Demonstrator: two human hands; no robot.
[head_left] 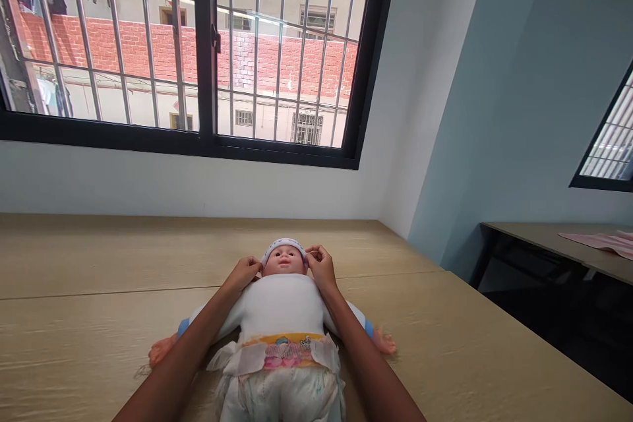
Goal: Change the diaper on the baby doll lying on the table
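A baby doll (pixel 283 303) lies on its back on the wooden table, head toward the window, arms spread to both sides. It wears a white top with blue cuffs and a diaper (pixel 289 369) with a colourful waistband. On its head sits a white baby hat (pixel 284 243) with small dark marks. My left hand (pixel 246 271) pinches the hat's edge at the left side of the doll's head. At the right side, my right hand (pixel 321 265) has its fingers closed on the other edge of the hat. Both my forearms pass over the doll's arms.
The pale wooden table (pixel 99 257) reaches back to the white wall below a black-framed window (pixel 208 142) with metal bars. To the right stands another table (pixel 534 241) with a pink cloth (pixel 601 242) on it.
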